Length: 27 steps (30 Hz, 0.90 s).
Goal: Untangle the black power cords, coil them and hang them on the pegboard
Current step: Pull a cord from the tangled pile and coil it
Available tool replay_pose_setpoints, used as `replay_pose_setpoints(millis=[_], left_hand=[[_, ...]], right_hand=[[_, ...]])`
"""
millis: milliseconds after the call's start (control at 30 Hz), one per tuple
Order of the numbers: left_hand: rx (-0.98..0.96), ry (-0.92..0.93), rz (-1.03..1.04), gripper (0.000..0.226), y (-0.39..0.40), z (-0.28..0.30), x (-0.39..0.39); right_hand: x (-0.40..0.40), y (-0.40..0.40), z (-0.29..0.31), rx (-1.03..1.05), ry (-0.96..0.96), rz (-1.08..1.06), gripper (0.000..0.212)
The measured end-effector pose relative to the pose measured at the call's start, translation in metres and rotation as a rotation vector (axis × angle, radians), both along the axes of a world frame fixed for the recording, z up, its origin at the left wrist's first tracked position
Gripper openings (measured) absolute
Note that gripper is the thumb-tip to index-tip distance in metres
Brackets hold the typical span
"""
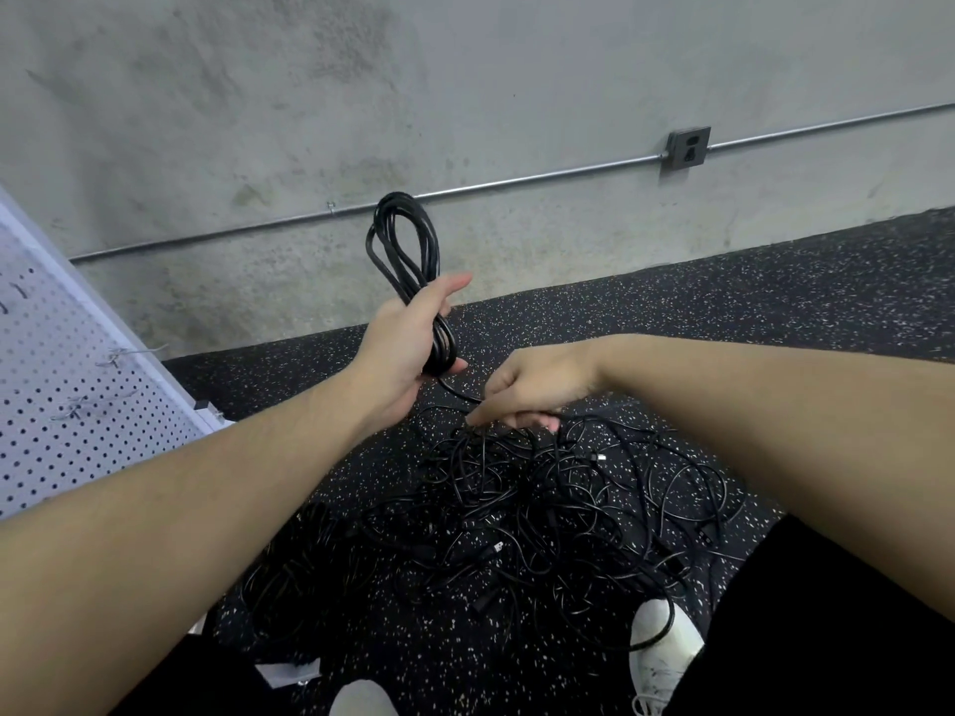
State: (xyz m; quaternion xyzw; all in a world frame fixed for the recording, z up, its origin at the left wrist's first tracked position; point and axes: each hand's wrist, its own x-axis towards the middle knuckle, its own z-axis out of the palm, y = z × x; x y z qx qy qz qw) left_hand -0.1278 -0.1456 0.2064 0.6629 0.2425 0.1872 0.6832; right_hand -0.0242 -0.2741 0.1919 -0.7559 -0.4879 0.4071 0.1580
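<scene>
The pegboard leans at far left, its hooks bare. The left hand grips a partly wound coil held upright. A strand runs from it down to the right hand, which pinches it just above the tangled cords on the floor. The strand is best fed slowly, worked free of snags, with loops kept even.

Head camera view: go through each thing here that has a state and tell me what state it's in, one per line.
Coiled cord: looped, held up off the floor.
Cord pile: tangled on the floor.
Left hand: grips the coil.
Right hand: pinches a strand.
Pegboard: hooks bare.
Wall outlet: nothing plugged in.
</scene>
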Motion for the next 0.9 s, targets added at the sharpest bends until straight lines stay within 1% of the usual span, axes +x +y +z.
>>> replay_pose_setpoints(millis=[67,133,200,300,367,400,433,500,567,633,700,733,800,833,867,900], left_hand=[[0.057,0.058,0.046,0.044,0.008,-0.004,0.001],[0.109,0.122,0.082,0.044,0.018,-0.01,0.002],[0.205,0.22,0.103,0.042,0.028,-0.014,0.001],[0.396,0.324,0.035,0.034,0.037,-0.023,-0.003],[0.537,0.394,-0.036,0.031,0.037,-0.027,-0.007],[0.577,0.421,-0.068,0.033,0.035,-0.028,-0.008],[0.598,0.443,-0.098,0.039,0.033,-0.028,-0.009],[0.619,0.443,-0.143,0.054,0.03,-0.03,-0.009],[0.67,0.414,-0.19,0.063,0.026,-0.029,-0.007],[0.71,0.388,-0.255,0.07,0.026,-0.028,-0.006],[0.741,0.413,-0.295,0.069,0.025,-0.028,-0.006],[0.766,0.456,-0.306,0.063,0.025,-0.03,-0.007],[0.852,0.531,-0.321,0.031,0.025,-0.036,-0.006],[0.881,0.544,-0.331,0.021,0.022,-0.037,-0.007],[0.884,0.548,-0.334,0.02,0.02,-0.037,-0.008],[0.878,0.546,-0.335,0.028,0.018,-0.037,-0.009]], right_hand=[[0.006,-0.003,0.004,0.026,-0.072,-0.006,0.043],[0.012,-0.007,0.006,0.027,-0.102,-0.012,0.046],[0.018,-0.013,0.006,0.043,-0.051,-0.029,0.043],[0.029,-0.02,0.007,0.11,0.045,-0.059,0.03],[0.03,-0.022,0.011,0.163,0.028,-0.091,0.015],[0.029,-0.023,0.013,0.206,-0.001,-0.123,0.012],[0.028,-0.022,0.014,0.25,-0.041,-0.163,0.016],[0.029,-0.021,0.015,0.319,-0.137,-0.27,0.037],[0.031,-0.019,0.016,0.358,-0.198,-0.39,0.054],[0.033,-0.018,0.017,0.368,-0.198,-0.462,0.057],[0.033,-0.019,0.019,0.382,-0.102,-0.477,0.047],[0.032,-0.019,0.021,0.411,0.0,-0.465,0.04],[0.032,-0.018,0.024,0.496,0.215,-0.448,0.03],[0.032,-0.017,0.025,0.522,0.291,-0.455,0.027],[0.031,-0.016,0.028,0.532,0.349,-0.462,0.025],[0.031,-0.014,0.029,0.535,0.383,-0.458,0.023]])
